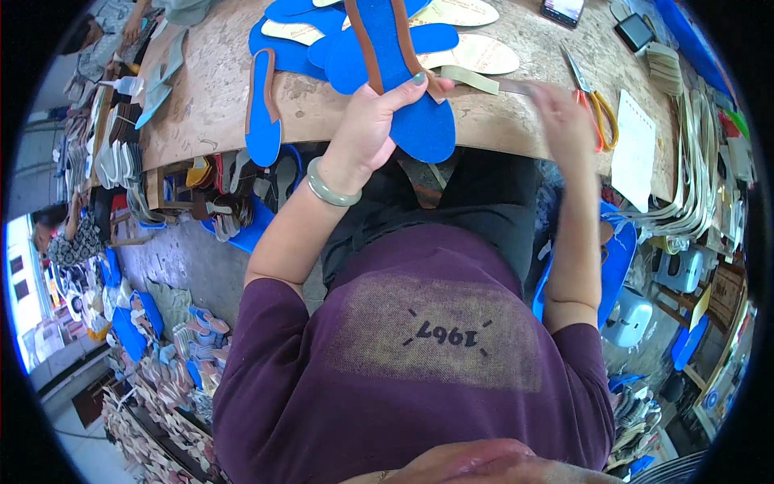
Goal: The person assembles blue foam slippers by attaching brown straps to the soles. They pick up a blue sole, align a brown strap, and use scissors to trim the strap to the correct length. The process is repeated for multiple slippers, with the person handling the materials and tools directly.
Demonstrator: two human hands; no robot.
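My left hand (372, 121) grips a blue shoe insole (395, 73) edged with a brown strip, holding it over the near edge of the worn wooden workbench (218, 89). A pale green bangle (330, 188) sits on that wrist. My right hand (564, 113) is blurred at the bench edge and touches a thin grey strip or blade (504, 85); whether its fingers close on it is unclear. More blue insoles (264, 121) and cream insoles (476, 52) lie on the bench around the held one.
Orange-handled scissors (595, 101), a white card (634, 149) and two phones (634, 31) lie at the right. Stacks of cream straps (693, 177) hang over the right edge. Piles of insoles (173, 355) cover the floor at left, where other people sit.
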